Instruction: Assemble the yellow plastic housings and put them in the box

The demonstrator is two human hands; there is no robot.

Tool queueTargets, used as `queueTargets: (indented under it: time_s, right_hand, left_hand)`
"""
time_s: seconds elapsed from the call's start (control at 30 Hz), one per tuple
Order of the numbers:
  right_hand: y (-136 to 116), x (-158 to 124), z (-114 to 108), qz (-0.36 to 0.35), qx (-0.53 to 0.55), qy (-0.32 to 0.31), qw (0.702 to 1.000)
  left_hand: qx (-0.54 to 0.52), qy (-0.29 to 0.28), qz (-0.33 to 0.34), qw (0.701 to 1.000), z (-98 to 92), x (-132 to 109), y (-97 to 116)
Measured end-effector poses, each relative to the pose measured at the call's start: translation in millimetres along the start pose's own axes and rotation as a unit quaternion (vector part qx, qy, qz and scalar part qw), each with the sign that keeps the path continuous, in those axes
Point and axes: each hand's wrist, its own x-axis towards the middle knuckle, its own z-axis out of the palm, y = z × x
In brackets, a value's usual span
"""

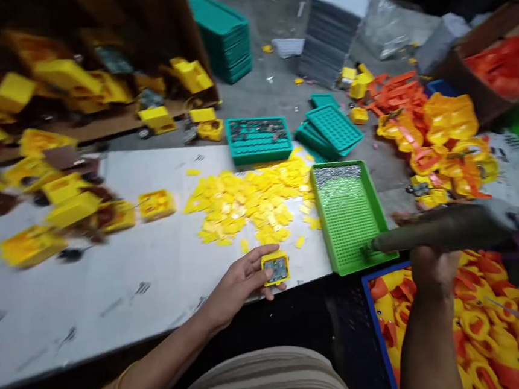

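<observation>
My left hand [238, 280] rests near the front edge of the white table [95, 301] and pinches a small yellow plastic part [275, 268] with a grey insert. My right hand [433, 258] is closed round a dark electric screwdriver [438, 231], whose tip points left at the near corner of a green tray [351, 217] of small screws. Just beyond my left hand lies a heap of flat yellow plastic pieces [250, 200].
Blurred yellow toy bodies [58, 207] lie on the table's left and in a cardboard box [92, 83] behind. A teal tray [258, 138], stacked teal trays [223, 34] and grey trays [332, 31] stand behind. Orange-yellow parts [441, 138] lie right; a blue crate [478, 335] holds more.
</observation>
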Motion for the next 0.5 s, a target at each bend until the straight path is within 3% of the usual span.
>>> queueTargets:
  time_s: [0.1,0.2,0.27,0.4,0.5]
  right_hand:
    - [11.5,2.7,-5.9,0.04,0.138,-0.037,0.989]
    - [10.7,9.7,6.6,0.051,0.237,-0.073,0.968]
    - [5.6,18.3,14.4,0.031,0.254,-0.022,0.967]
    - [2.9,45.3,19.9,-0.022,0.223,0.157,0.962]
    - [15.3,67.9,21.4,-0.057,0.194,0.213,0.956]
  left_hand:
    - [0.038,-0.024,-0.017,0.999,11.5,9.2,7.0]
    - [0.132,-0.072,0.032,0.988,26.3,13.9,17.2]
    - [0.231,-0.124,0.101,0.96,38.0,19.0,25.8]
    - [0.401,-0.236,0.191,0.864,56.2,34.9,39.9]
    - [0.421,-0.254,0.186,0.851,61.9,43.7,43.9]
